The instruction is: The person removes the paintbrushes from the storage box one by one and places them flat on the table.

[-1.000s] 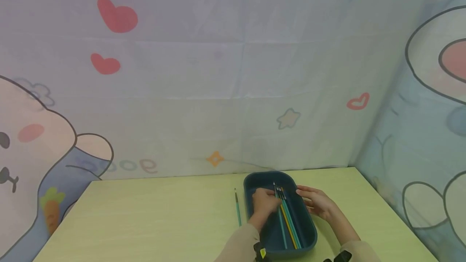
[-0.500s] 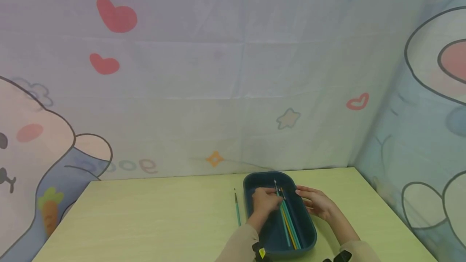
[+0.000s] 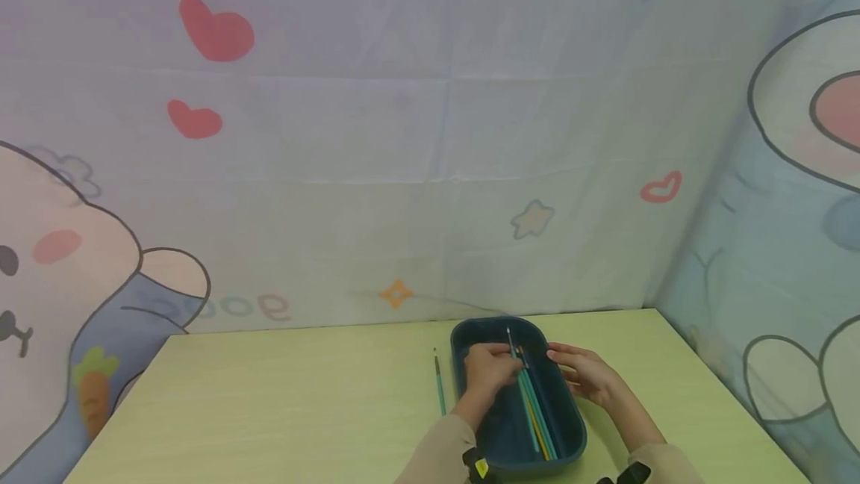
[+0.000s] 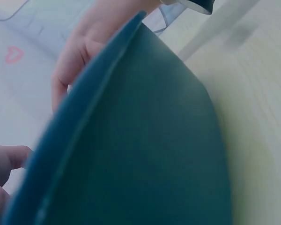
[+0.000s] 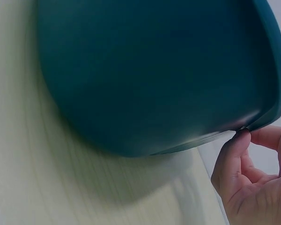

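Dark teal oval tray (image 3: 571, 435) sat on the pale green table (image 3: 302, 409), near the table's right half, long axis running from the person outward toward the cloth backdrop (image 3: 403, 133), slightly canted left at the far end.

Inside the tray lay a bundle of thin paintbrushes (image 3: 534, 413), teal and yellow handles, lined up along the tray's long axis. Bristle ends pointed away from the person, toward the far rounded end; handle ends reached close to the near end.

Left hand (image 3: 489, 370) was inside the tray, over its left half, fingers curled and pinching the bundle near the bristle end. Right hand (image 3: 586, 373) rested on the tray's right rim, just right of the brushes, fingers fairly straight and relaxed, tips at the rim. In the right wrist view a fingertip (image 5: 241, 138) touched the underside of the rim's edge. Both hands flanked the bundle at its far third.

1 more brush (image 3: 439, 383), teal handle, lay alone on the table just left of the tray, roughly parallel to it, bristles also pointing away, clear of both hands.
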{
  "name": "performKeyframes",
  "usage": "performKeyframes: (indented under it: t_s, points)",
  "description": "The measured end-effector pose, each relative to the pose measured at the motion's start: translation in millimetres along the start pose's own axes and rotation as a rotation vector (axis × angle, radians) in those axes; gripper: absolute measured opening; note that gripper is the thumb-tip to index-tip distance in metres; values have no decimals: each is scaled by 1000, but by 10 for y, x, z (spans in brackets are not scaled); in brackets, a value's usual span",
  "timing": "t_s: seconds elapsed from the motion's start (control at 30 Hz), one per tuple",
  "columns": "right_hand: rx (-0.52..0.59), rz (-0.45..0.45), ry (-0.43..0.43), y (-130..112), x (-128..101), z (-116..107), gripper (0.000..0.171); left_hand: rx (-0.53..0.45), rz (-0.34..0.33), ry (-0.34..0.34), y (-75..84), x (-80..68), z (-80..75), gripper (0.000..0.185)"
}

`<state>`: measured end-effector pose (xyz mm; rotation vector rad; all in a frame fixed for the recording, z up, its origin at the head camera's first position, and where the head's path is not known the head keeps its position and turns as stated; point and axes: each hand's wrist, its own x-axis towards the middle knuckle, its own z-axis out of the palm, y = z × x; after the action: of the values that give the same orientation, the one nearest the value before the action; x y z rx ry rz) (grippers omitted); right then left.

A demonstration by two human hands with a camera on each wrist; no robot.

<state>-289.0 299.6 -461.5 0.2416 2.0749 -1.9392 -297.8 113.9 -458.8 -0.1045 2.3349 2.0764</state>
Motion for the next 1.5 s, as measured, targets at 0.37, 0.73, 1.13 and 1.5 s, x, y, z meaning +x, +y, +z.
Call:
performKeyframes:
  t_s: [0.37,0.73,1.13,1.5]
  points:
    - [15,-2,-1,18,6,-1,59,-35,8,-23,58,-63,-47,32]
    - [31,2,11,7,11,15,57,-35,40,-15,90,-115,-188,31]
    - [23,-8,-2,30,0,9,61,-72,49,-43,149,-174,-266,35]
    - [-1,-1,12,41,24,1,61,-90,32,-52,217,-233,-389,35]
